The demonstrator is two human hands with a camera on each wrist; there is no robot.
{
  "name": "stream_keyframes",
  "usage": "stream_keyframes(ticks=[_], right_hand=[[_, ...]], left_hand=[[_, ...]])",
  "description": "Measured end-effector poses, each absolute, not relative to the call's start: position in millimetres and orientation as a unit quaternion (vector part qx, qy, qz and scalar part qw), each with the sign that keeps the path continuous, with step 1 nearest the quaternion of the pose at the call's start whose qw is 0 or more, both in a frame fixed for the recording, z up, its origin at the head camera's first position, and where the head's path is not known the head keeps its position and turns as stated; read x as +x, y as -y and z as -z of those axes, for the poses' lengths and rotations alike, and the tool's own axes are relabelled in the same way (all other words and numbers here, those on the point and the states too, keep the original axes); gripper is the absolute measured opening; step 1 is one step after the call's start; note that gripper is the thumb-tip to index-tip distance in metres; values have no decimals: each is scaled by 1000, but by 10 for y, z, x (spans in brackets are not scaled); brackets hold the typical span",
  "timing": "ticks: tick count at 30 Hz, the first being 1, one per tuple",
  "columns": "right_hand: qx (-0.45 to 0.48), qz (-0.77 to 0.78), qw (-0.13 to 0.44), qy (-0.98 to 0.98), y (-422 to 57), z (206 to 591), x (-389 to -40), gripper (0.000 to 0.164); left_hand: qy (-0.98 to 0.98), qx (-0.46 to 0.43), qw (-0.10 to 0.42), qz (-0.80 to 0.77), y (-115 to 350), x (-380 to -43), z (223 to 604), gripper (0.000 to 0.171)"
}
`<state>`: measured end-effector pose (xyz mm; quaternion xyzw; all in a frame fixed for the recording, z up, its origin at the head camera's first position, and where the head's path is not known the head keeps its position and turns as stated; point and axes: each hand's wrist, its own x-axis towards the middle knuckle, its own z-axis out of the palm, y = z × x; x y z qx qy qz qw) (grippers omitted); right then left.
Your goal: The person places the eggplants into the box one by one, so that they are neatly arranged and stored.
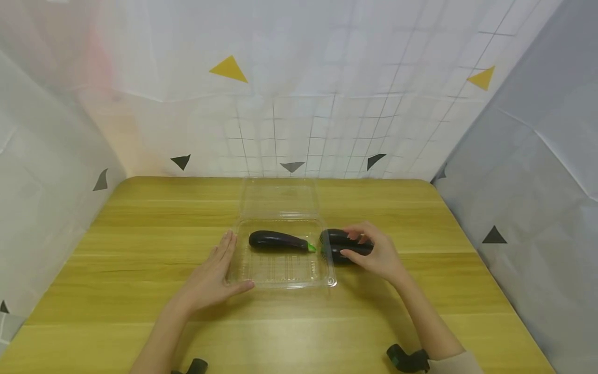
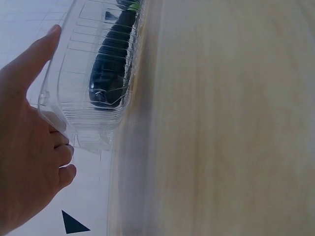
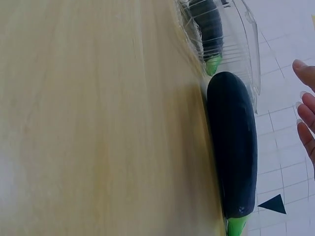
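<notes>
A clear plastic clamshell container [image 1: 280,285] stands with its lid [image 1: 279,200] folded back. One eggplant [image 1: 277,240] lies inside, its green stem end pointing right. My left hand [image 1: 210,275] rests against the container's left side, fingers straight along the wall and thumb at the front corner. Just right of the container, two more eggplants lie side by side, the far one [image 1: 335,237] and the near one [image 1: 343,254]. Over them hovers my right hand [image 1: 376,252], thumb and fingers spread apart. The right wrist view has a gap between the fingertips and the dark eggplant [image 3: 231,142].
All of this stands on a wood-grain table [image 1: 154,249]. White sheeting [image 1: 289,124] with grid lines and triangle marks hangs behind it and at both sides. Black wrist-mounted devices [image 1: 407,358] show near the front edge.
</notes>
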<state>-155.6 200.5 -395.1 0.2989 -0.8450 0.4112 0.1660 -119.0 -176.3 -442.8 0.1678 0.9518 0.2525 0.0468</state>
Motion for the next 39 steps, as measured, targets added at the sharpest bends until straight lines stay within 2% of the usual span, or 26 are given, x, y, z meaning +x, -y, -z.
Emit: stream_keyframes(ticks=[22,31,39], right_hand=[[292,-412,165,847,-2134,4059,-1554,48],[280,-412,169,850,-2303,4402,-1738,51],[276,-405,152,859,-2363,4472,-1756,47]], left_hand=[[-953,168,50,-246,1760,-1189,4408,114],[-954,170,47,-244,1759,-1190,4414,114],[-953,173,46,-245,1760,-1189,4417,114]])
